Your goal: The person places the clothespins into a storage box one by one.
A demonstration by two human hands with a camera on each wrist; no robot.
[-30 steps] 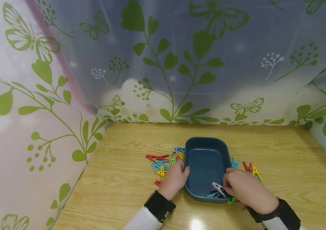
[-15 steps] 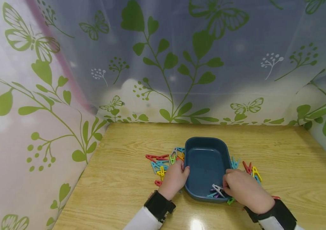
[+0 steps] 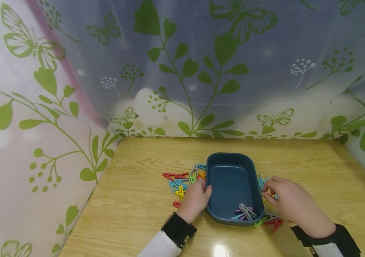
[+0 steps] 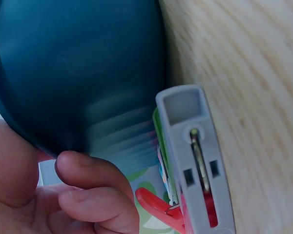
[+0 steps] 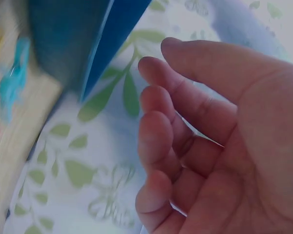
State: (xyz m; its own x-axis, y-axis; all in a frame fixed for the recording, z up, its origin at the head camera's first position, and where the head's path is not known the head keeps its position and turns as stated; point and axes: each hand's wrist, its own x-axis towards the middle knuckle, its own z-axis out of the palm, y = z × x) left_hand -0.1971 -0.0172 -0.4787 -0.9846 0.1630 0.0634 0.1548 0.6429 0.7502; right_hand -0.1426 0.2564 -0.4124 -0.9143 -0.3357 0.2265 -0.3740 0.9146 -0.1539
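A dark blue rectangular tub (image 3: 232,189) stands on the table with several clothespins, among them a grey clothespin (image 3: 247,211), in its near right corner. My left hand (image 3: 196,200) grips the tub's left rim, thumb inside and fingers outside. In the left wrist view a grey clothespin (image 4: 195,156) and a red clothespin (image 4: 161,209) lie beside that hand. My right hand (image 3: 290,203) hovers just right of the tub, fingers loosely bent with nothing between them. Below it lie a red clothespin (image 3: 275,224) and a green clothespin (image 3: 261,221); a light blue clothespin (image 5: 12,80) shows in the right wrist view.
Left of the tub lies a scatter of clothespins, such as a yellow clothespin (image 3: 180,192) and red clothespins (image 3: 176,176). The wooden table (image 3: 144,153) meets a printed curtain (image 3: 176,89) at the back and side.
My right hand has left the tub's near right corner, let go of the grey clothespin there, and moved right over the clothespins outside. My left hand stays on the rim.
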